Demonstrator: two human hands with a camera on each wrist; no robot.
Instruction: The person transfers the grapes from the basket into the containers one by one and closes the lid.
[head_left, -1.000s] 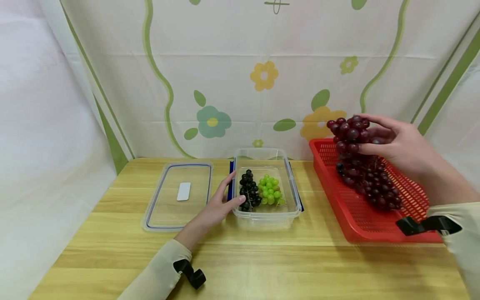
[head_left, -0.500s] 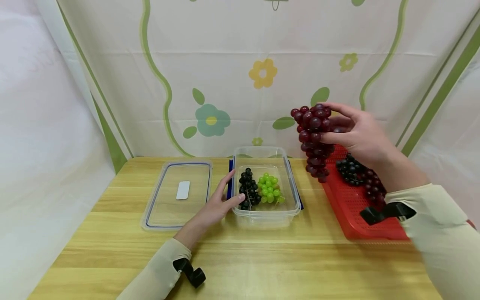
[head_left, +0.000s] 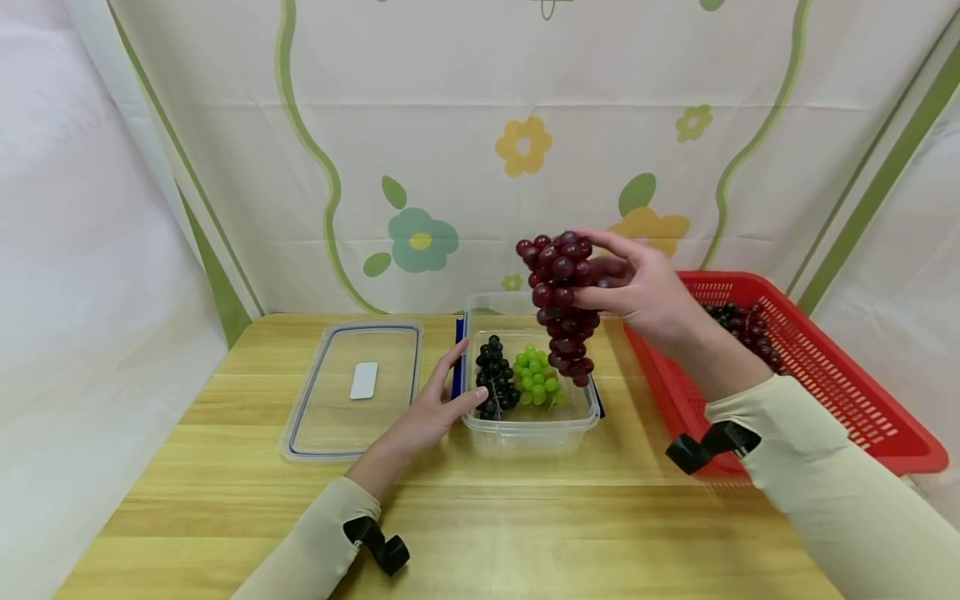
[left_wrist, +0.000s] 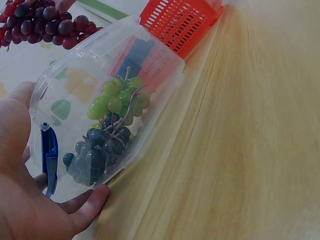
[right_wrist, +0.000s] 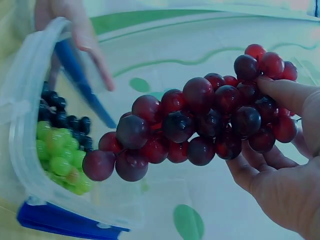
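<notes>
My right hand (head_left: 645,292) pinches the top of a bunch of dark red grapes (head_left: 564,312), which hangs down over the right part of a clear plastic box (head_left: 528,429). In the right wrist view the red grapes (right_wrist: 185,120) stretch from the fingers toward the box. Inside the box lie a bunch of black grapes (head_left: 495,379) on the left and a bunch of green grapes (head_left: 536,379) beside it. My left hand (head_left: 431,412) rests against the box's left side with fingers extended, next to a blue side latch (left_wrist: 49,155).
The box's clear lid (head_left: 318,417), with a blue seal and a white label (head_left: 364,381), lies on the wooden table (head_left: 480,533) at left. A red plastic basket (head_left: 862,408) on the right holds more dark grapes (head_left: 757,333), partly hidden by my right arm. A patterned curtain (head_left: 420,125) hangs behind.
My right hand has carried the red grapes left, from above the red basket to over the clear box. The left hand has stayed at the box's side.
</notes>
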